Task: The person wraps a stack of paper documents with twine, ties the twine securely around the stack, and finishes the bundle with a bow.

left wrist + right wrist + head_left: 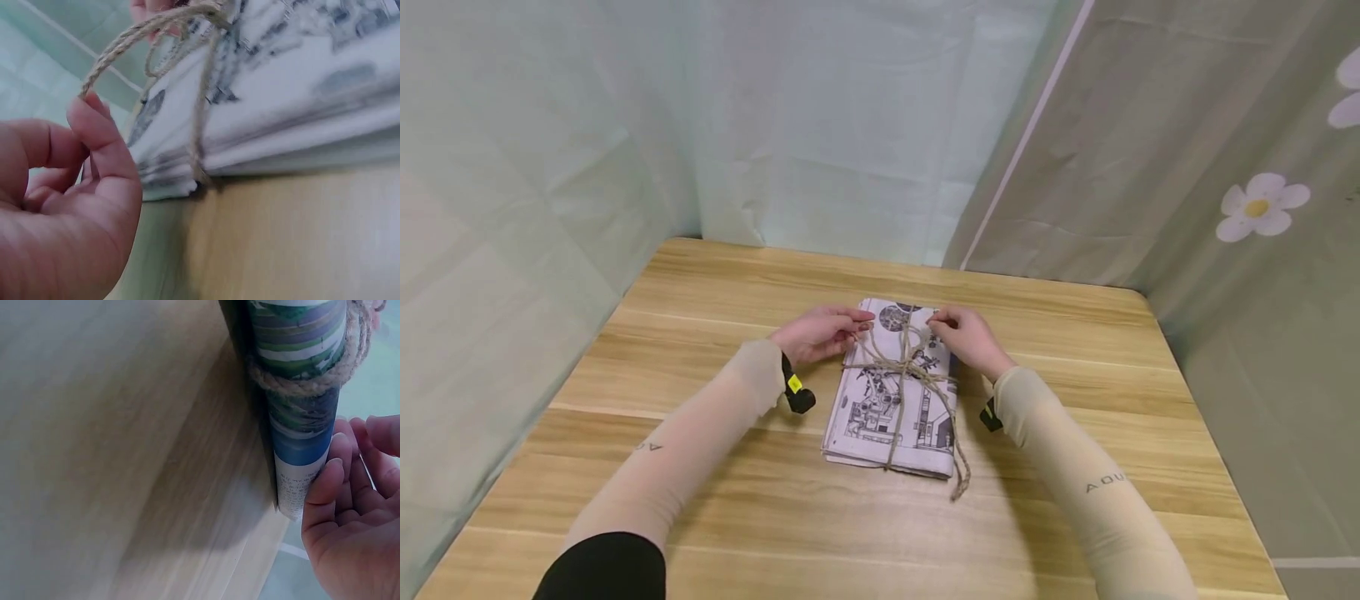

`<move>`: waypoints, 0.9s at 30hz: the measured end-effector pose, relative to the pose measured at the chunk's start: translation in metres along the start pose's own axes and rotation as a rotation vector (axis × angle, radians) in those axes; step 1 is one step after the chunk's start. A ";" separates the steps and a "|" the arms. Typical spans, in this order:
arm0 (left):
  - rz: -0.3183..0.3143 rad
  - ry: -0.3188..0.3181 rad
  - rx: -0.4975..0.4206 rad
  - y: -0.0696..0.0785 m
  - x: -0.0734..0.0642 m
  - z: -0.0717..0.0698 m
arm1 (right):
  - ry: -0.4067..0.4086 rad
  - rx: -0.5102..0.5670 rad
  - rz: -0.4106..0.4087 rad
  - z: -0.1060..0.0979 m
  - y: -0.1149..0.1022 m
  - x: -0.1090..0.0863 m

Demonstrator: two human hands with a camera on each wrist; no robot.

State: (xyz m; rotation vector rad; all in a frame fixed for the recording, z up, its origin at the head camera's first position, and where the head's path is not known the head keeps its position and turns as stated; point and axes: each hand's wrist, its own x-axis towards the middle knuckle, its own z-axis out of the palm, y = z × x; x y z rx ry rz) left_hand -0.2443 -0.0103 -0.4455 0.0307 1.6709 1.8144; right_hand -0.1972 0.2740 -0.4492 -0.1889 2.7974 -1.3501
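Observation:
A folded stack of printed newspaper lies on the table, bound crosswise with brown twine. The twine is knotted on top, with loops toward both sides. At the stack's upper left, my left hand pinches one length of twine between thumb and finger; the left wrist view shows that strand rising from the knot to the fingertips. My right hand is at the upper right edge, its thumb and index finger pinching the other loop. In the right wrist view the other fingers lie against the paper's folded side.
The wooden table extends around the stack. A loose twine end hangs past the stack's lower right corner. Pale curtains stand behind the table and at both sides, the right one bearing white flowers.

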 end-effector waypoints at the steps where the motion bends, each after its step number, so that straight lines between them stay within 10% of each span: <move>1: 0.023 0.013 0.043 -0.001 0.000 0.000 | 0.000 0.007 -0.006 0.000 0.001 -0.001; 7: 0.131 0.083 0.401 -0.007 -0.004 -0.006 | 0.007 0.014 -0.018 -0.004 0.006 -0.007; 18: 0.028 -0.099 0.035 -0.007 -0.014 -0.008 | 0.022 0.019 -0.035 -0.012 0.013 -0.029; 27: 0.070 -0.163 0.426 -0.007 -0.047 -0.025 | 0.045 -0.013 -0.016 -0.029 0.016 -0.049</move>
